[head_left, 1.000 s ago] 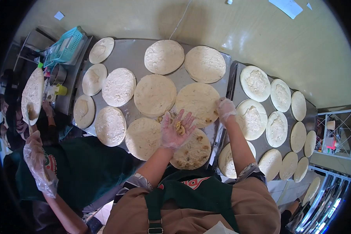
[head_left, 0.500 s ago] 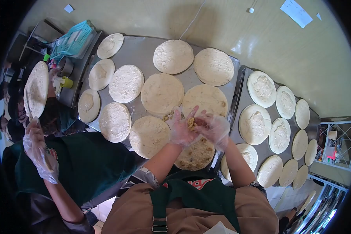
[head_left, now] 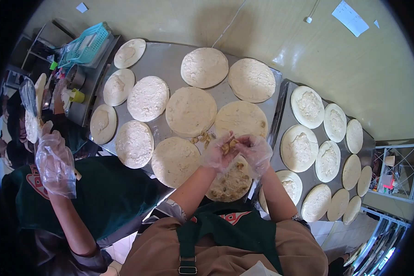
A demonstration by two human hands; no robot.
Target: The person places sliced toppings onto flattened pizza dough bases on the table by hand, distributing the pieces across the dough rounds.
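Note:
My left hand (head_left: 216,154), in a clear plastic glove, is cupped around brown walnut-like pieces (head_left: 228,146). My right hand (head_left: 256,154), gloved too, has its fingers closed at the same pieces. Directly below both hands lies a round dough disc (head_left: 229,186) topped with white spread and scattered brown pieces. Behind my hands sits another pale disc (head_left: 240,115) with a few brown bits at its right edge. A small heap of loose brown pieces (head_left: 203,137) rests on the metal table just left of my left hand.
More spread-covered discs (head_left: 148,99) lie across the metal table (head_left: 163,57). A second table (head_left: 338,103) on the right carries several discs. At the left, a co-worker's gloved hand (head_left: 56,161) holds up a disc (head_left: 33,122). A turquoise basket (head_left: 89,43) stands behind.
My left hand has shifted slightly, showing more of the loose heap beside it. My fingers have moved at the pieces. The co-worker's disc has turned edge-on, and their hand has shifted right.

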